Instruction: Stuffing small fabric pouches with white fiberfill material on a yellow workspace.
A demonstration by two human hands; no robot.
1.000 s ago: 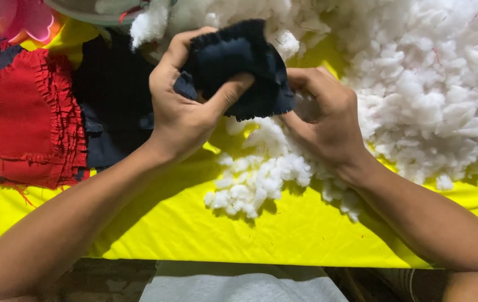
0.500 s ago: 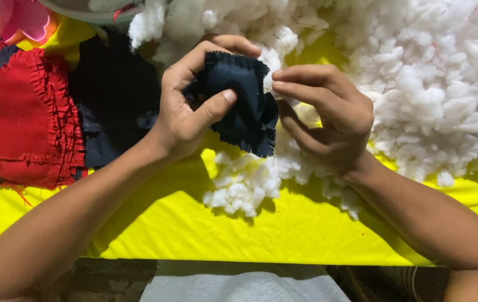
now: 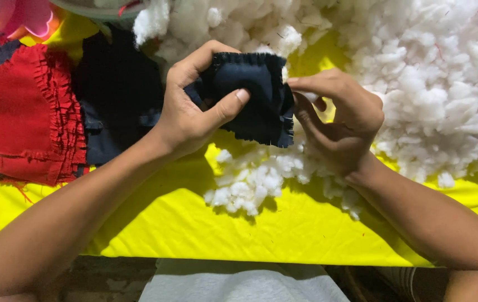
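Observation:
My left hand grips a small dark navy fabric pouch with frayed edges, thumb pressed on its front, holding it above the yellow cloth. My right hand is at the pouch's right edge, fingers pinched together against a bit of white stuffing there. A small clump of white stuffing lies on the cloth just below both hands.
A big heap of white stuffing fills the right and top. Red frayed fabric pieces and dark navy fabric lie at the left. A pink object sits top left. White cloth shows below the table edge.
My left hand has turned the pouch flatter and more upright. My right hand moved from the pouch's side up to its right edge, fingers pinching stuffing.

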